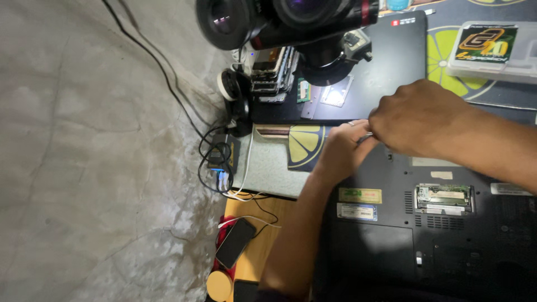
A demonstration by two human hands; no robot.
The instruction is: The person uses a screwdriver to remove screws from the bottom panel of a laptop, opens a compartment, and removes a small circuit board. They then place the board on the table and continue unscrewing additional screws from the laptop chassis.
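**Hands meet at the rear edge of an upturned laptop**

Fingers of both hands bunch together over one spot, and a thin silvery piece, possibly a small tool or metal part, shows between them; it is too small to name. The right hand (417, 117) is curled knuckles-up with its fingertips hidden, so whether it pinches that piece or only presses beside it cannot be told. The left hand (335, 148) is also clenched, touching the right at the fingertips, its grip likewise hidden.

Directly under them lies the black laptop (425, 235), belly up, its far-left corner beneath the fingers. An open memory bay (444, 198) sits near, toward the wearer, with two stickers (359, 203) to its left.

Working here well calls, I judge, for a steady bracing hand and small, square pressure.

Farther out: a second dark laptop (391, 61) under a microscope (291, 19), a stack of circuit boards (274, 75), a grey case (489, 50), tangled cables (221, 162), and a phone (235, 241).
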